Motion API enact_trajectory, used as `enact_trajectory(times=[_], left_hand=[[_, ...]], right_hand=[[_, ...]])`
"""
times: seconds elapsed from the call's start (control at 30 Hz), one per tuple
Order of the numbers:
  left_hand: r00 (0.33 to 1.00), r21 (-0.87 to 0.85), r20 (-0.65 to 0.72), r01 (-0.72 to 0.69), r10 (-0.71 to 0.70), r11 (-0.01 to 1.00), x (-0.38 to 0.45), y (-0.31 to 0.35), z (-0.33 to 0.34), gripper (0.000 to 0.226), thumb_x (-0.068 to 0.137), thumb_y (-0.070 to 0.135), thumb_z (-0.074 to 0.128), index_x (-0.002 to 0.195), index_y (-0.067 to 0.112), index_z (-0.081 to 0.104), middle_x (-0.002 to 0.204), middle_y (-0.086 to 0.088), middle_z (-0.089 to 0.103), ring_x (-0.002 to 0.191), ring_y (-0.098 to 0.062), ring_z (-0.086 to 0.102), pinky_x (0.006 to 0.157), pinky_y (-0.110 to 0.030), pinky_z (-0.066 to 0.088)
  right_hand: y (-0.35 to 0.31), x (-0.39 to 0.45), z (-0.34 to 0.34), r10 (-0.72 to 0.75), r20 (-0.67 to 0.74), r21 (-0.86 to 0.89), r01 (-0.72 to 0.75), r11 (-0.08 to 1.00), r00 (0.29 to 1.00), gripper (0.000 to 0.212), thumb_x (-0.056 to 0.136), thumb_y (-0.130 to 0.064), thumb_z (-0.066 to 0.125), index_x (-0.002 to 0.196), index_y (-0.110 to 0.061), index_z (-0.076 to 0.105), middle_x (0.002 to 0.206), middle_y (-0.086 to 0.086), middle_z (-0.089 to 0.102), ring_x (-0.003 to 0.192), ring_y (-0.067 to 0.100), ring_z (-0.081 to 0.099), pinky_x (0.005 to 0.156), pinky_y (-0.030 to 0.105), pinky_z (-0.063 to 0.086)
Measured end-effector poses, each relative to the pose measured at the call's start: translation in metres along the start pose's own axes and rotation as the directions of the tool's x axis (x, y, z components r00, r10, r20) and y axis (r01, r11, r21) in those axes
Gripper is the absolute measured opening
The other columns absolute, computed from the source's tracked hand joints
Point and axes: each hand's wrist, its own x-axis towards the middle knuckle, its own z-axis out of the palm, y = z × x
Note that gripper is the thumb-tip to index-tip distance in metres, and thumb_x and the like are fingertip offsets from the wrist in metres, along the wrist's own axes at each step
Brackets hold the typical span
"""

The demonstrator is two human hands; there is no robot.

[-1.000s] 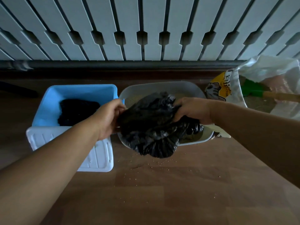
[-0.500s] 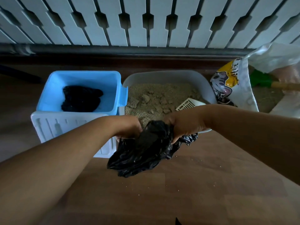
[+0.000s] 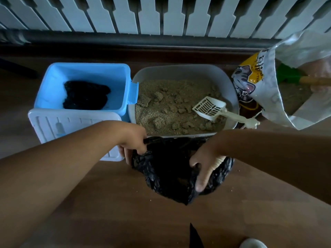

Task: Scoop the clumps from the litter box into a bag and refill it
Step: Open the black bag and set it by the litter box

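Both hands pinch a crumpled black bag (image 3: 172, 169) over the wooden floor (image 3: 125, 221), left hand (image 3: 133, 145) at its 10 o'clock edge and right hand (image 3: 206, 165) with fingers splayed at 3, the litter box (image 3: 184, 72) of clumps (image 3: 170, 108) lying at 12 with a white scoop (image 3: 211, 109) inside.

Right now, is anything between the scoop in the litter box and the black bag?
Only the litter box's near wall. The scoop lies on the litter, untouched; the black bag, held by the left hand and right hand, sits just below.
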Motion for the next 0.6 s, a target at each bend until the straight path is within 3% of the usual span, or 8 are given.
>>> enact_trajectory(times=[0.1,0.2,0.27,0.33,0.4,0.5,0.53,0.6], left_hand=[[0.996,0.048,0.060,0.067,-0.070,0.997,0.000,0.000,0.006,0.024,0.093,0.010,0.057,0.116,0.003,0.055,0.104,-0.014,0.074,0.079,-0.022,0.077,0.085,-0.038,0.060],[0.984,0.108,0.058,0.161,-0.168,0.981,0.000,-0.003,0.015,0.030,0.091,0.011,0.059,0.119,0.000,0.059,0.100,-0.016,0.076,0.079,-0.022,0.077,0.071,-0.033,0.059],[0.976,0.153,0.033,0.207,-0.214,0.966,-0.003,0.000,0.020,0.028,0.092,0.014,0.058,0.116,-0.001,0.061,0.097,-0.015,0.075,0.077,-0.022,0.076,0.066,-0.030,0.058],[0.980,0.285,-0.076,0.198,-0.184,0.938,-0.014,0.010,0.025,0.022,0.092,0.024,0.059,0.101,0.004,0.064,0.086,-0.009,0.071,0.069,-0.020,0.069,0.065,-0.029,0.054],[0.956,0.435,-0.291,0.170,-0.040,0.884,-0.025,0.024,0.028,0.027,0.087,0.038,0.061,0.092,0.011,0.061,0.081,-0.001,0.062,0.072,-0.018,0.062,0.063,-0.029,0.048],[0.768,0.478,-0.556,-0.018,0.318,0.878,-0.031,0.050,0.042,0.023,0.086,0.037,0.058,0.090,0.018,0.044,0.087,0.001,0.054,0.082,-0.024,0.058,0.064,-0.033,0.045],[0.707,0.493,-0.560,-0.134,0.432,0.859,-0.028,0.058,0.050,0.019,0.087,0.031,0.055,0.089,0.021,0.040,0.087,0.001,0.052,0.082,-0.024,0.056,0.065,-0.034,0.046],[0.713,0.543,-0.416,-0.304,0.565,0.783,-0.016,0.070,0.070,0.016,0.092,0.021,0.051,0.088,0.025,0.036,0.085,0.001,0.047,0.076,-0.022,0.052,0.064,-0.039,0.046]], right_hand=[[0.003,0.012,0.009,0.094,-0.109,0.081,-0.086,0.993,0.990,0.101,0.084,-0.080,0.042,0.159,-0.021,0.006,0.165,0.003,0.009,0.151,0.026,0.012,0.119,0.046,0.015],[0.010,0.025,0.022,0.143,-0.201,0.044,-0.137,0.990,0.969,0.094,0.090,-0.076,0.031,0.158,-0.017,0.005,0.164,0.006,0.013,0.149,0.028,0.019,0.117,0.042,0.020],[0.017,0.033,0.025,0.162,-0.239,0.062,-0.151,0.987,0.957,0.092,0.092,-0.073,0.034,0.158,-0.014,0.009,0.162,0.008,0.021,0.146,0.028,0.027,0.115,0.039,0.028],[0.022,0.038,0.027,0.155,-0.301,0.060,-0.143,0.988,0.941,0.091,0.093,-0.070,0.038,0.158,-0.012,0.010,0.158,0.010,0.030,0.140,0.029,0.037,0.110,0.037,0.036],[0.025,0.042,0.026,0.116,-0.359,0.018,-0.118,0.993,0.926,0.086,0.095,-0.065,0.040,0.157,-0.012,0.012,0.155,0.011,0.035,0.135,0.029,0.042,0.104,0.036,0.039],[0.026,0.047,0.023,0.052,-0.437,-0.059,-0.087,0.994,0.898,0.075,0.097,-0.059,0.044,0.152,-0.011,0.028,0.140,0.012,0.048,0.120,0.030,0.052,0.090,0.037,0.046],[0.025,0.050,0.023,0.031,-0.464,-0.085,-0.080,0.993,0.885,0.069,0.096,-0.057,0.047,0.147,-0.012,0.035,0.134,0.012,0.051,0.115,0.030,0.054,0.089,0.039,0.047],[0.025,0.057,0.026,-0.006,-0.525,-0.146,-0.083,0.986,0.851,0.060,0.094,-0.054,0.052,0.137,-0.013,0.045,0.130,0.011,0.051,0.115,0.032,0.053,0.093,0.043,0.048]])
